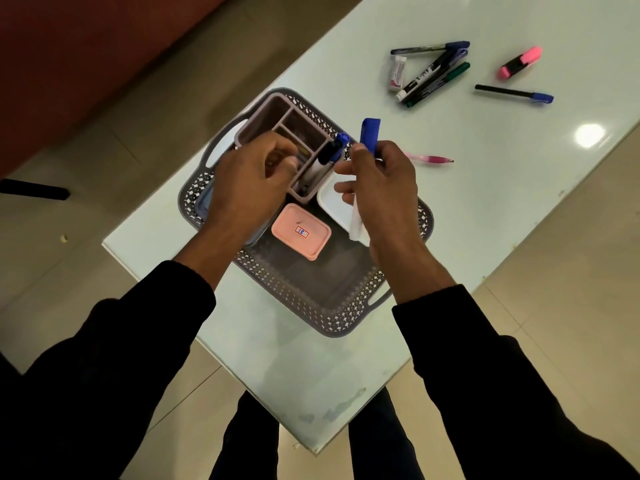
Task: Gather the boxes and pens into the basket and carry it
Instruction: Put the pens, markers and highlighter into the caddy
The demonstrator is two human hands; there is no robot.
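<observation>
Basket [332,317] with three boxes; hands: right [381,181] gripping marker [370,133], left [252,178] unclear.

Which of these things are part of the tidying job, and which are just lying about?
Part of the job:
basket
pink box
divided organiser
blue marker in right hand
left hand
pens on table
pink highlighter

Lying about:
eraser

Two arms in black sleeves reach forward, wrists bare. The left hand [252,181] hovers palm down, fingers curled inward (whether they hold anything cannot be told). The right hand [384,188] grips a blue-capped marker [370,133] upright.
</observation>
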